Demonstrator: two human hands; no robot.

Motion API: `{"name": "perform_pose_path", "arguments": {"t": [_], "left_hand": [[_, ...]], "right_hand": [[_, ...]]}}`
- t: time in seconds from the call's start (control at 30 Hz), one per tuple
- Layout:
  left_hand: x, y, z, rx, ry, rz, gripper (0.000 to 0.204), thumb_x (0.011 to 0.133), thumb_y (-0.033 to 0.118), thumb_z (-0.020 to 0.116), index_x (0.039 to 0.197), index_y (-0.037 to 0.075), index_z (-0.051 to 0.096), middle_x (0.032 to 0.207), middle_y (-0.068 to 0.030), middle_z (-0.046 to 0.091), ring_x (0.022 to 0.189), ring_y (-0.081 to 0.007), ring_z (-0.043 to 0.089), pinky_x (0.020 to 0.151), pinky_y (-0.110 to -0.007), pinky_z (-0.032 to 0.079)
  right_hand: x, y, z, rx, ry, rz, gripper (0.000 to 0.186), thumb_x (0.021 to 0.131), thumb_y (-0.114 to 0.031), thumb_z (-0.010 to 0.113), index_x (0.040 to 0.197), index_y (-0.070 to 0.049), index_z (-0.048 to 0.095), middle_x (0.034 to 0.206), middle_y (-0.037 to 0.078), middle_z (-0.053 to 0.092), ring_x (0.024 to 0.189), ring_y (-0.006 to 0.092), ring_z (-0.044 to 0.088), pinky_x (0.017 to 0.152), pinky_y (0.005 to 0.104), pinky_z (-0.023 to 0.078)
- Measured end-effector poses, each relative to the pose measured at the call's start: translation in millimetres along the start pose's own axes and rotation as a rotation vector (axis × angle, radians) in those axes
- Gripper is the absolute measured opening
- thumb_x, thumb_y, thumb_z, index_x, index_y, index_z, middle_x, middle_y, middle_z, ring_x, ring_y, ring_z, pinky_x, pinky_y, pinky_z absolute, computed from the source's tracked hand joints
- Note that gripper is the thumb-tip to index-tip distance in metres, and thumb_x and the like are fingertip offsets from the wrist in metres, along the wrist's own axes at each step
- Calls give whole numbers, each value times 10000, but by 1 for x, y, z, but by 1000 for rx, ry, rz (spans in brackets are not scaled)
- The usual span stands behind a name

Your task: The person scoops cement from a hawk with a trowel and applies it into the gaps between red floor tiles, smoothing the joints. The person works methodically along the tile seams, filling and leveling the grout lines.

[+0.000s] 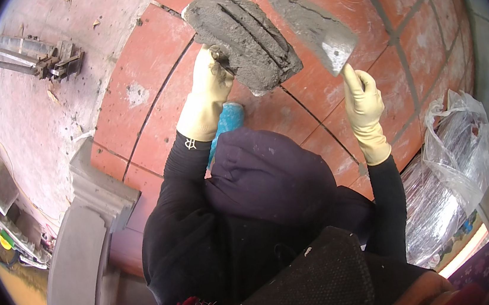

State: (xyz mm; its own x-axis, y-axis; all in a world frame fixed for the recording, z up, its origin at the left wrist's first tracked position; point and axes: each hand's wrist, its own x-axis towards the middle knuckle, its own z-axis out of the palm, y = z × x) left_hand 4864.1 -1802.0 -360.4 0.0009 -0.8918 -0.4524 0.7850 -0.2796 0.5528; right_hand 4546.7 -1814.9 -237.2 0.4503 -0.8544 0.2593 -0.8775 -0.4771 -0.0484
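Observation:
Both my hands wear cream rubber gloves. My left hand (209,85) is closed at the near left edge of a rectangular plastering trowel; its grip is mostly hidden. Thick grey wet mortar (244,36) covers the trowel's upper face, with long grooves running along it. To the right, my right hand (364,101) is wrapped round the handle of a pointed trowel (338,50), index finger stretched along toward the blade. Mortar coats that blade except for a shiny bare patch near the handle. A gap separates the two tools, both held above red tiles (156,48).
A grey moulded ledge (80,229) stands at left. Farther left lie a metal tool (38,58) on the pale floor and several stacked pieces (1,190). Clear plastic wrapping (459,154) lies at right. Dark joints and grey grout lines cross the tiles.

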Motion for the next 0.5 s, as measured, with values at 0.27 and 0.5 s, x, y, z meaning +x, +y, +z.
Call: {"name": "perform_pose_path", "arguments": {"t": [0.27, 0.5], "left_hand": [[-8, 24, 29, -66, 219, -172, 156, 1050, 182, 415, 1059, 97, 544, 868, 59, 581, 655, 13, 539, 461, -125, 402], [-15, 21, 12, 1435, -103, 532, 303, 718, -37, 633, 1012, 31, 607, 934, -72, 626, 861, -223, 621, 714, -318, 503]], "right_hand": [[-4, 18, 29, -120, -9, -112, 613, 754, -42, 772, 1271, -357, 671, 981, 19, 620, 750, 215, 639, 575, 335, 536], [-12, 12, 51, -87, 135, -202, 538, 732, -65, 813, 1203, -307, 715, 958, -7, 623, 708, 177, 617, 566, 292, 515]]}}
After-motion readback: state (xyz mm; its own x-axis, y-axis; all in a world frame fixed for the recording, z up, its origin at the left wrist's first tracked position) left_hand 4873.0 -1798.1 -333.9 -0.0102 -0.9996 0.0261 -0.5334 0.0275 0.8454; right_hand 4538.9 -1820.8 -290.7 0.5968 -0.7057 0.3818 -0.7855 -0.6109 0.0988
